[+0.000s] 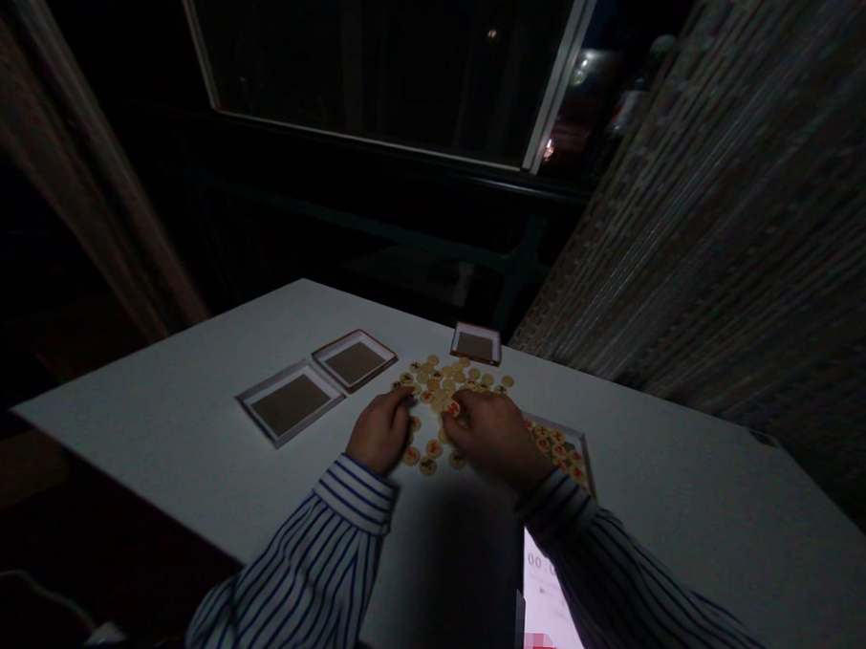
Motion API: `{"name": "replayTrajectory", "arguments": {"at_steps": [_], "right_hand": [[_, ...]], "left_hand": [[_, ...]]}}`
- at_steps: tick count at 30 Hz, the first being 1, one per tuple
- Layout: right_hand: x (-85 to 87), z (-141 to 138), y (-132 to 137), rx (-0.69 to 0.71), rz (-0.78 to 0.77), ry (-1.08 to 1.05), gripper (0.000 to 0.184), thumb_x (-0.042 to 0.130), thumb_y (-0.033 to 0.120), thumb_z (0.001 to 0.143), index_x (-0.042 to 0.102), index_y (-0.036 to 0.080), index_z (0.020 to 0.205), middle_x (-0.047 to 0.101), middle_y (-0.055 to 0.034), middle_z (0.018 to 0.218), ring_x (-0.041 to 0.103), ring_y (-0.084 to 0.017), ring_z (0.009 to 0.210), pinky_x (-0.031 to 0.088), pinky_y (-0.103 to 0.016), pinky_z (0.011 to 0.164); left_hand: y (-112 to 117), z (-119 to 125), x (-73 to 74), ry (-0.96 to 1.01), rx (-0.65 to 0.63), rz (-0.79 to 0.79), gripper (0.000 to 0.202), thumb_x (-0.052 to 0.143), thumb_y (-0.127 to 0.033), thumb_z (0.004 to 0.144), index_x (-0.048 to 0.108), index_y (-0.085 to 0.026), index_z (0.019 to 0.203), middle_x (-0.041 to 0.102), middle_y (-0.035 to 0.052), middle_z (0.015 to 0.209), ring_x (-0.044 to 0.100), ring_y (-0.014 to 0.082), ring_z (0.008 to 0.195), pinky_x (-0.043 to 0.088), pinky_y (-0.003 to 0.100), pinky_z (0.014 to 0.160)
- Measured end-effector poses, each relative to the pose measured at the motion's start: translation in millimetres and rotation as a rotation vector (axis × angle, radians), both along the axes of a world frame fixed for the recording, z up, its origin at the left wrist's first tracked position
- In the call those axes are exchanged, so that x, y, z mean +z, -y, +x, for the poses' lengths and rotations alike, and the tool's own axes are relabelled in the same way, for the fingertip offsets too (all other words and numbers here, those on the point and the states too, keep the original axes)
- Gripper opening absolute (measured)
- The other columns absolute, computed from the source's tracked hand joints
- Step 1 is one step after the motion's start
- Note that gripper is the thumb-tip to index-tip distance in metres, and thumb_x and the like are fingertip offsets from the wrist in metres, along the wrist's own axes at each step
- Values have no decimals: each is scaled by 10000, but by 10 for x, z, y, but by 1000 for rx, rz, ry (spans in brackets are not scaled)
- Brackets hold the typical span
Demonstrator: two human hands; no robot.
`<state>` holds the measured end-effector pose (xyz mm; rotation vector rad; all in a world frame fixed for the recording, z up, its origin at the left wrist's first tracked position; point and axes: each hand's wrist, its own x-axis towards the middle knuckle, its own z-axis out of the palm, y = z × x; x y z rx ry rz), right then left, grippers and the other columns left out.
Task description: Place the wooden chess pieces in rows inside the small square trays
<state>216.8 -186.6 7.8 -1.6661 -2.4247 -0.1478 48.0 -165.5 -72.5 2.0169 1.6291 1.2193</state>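
Many round wooden Chinese chess pieces (434,448), with red or dark characters, lie scattered on the white table. Between the thumb and fingers of my right hand (496,437) is a chess piece (452,410) with a red character. My left hand (380,430) is at the left side of the pile, its fingers curled in and their tips among the pieces. Whatever they may hold is hidden. Right of my right hand, partly behind it, a shallow box tray (586,450) holds rows of red-marked pieces.
Two shallow open boxes, a pale one (290,403) and a brown-edged one (355,359), lie left of the pile. A smaller box (476,344) sits at the table's far edge. A lit phone (550,598) is under my right forearm. String curtains (667,229) hang at right.
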Motion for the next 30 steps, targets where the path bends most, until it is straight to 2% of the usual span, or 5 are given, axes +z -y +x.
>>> {"name": "replayTrajectory", "arguments": {"at_steps": [10, 13, 15, 20, 30], "right_hand": [[123, 297, 200, -43, 55, -41, 275, 414, 354, 855, 597, 192, 981, 666, -53, 886, 587, -177, 820, 343, -275, 745], [137, 389, 272, -74, 55, -42, 301, 406, 357, 860, 597, 188, 1019, 666, -57, 883, 585, -175, 800, 347, -274, 737], [134, 453, 312, -91, 68, -47, 309, 416, 361, 854, 598, 187, 1032, 666, -59, 880, 584, -178, 793, 349, -277, 738], [125, 607, 388, -153, 84, -74, 322, 420, 386, 848, 603, 207, 1043, 667, -54, 864, 580, -182, 778, 352, -283, 713], [114, 841, 523, -199, 76, -138, 332, 422, 354, 855, 600, 187, 1080, 671, -57, 928, 574, -172, 836, 356, -271, 754]], "left_hand": [[6, 39, -16, 57, -9, 17, 357, 362, -238, 830, 599, -150, 1082, 644, 91, 1083, 577, 202, 1026, 431, 337, 909], [26, 88, 14, 119, -4, -12, 346, 371, -275, 832, 614, -167, 1054, 664, 75, 1033, 619, 196, 927, 466, 330, 845], [44, 133, 57, 148, -13, -39, 340, 385, -295, 828, 617, -177, 1048, 680, 65, 984, 634, 193, 867, 470, 339, 832], [87, 270, 199, 183, -101, -41, 336, 419, -313, 822, 612, -152, 1045, 646, 91, 1072, 582, 204, 1009, 420, 359, 925], [126, 687, 450, 284, -271, -141, 332, 465, -307, 804, 608, -139, 1052, 645, 86, 1068, 581, 197, 1006, 429, 355, 927]]}}
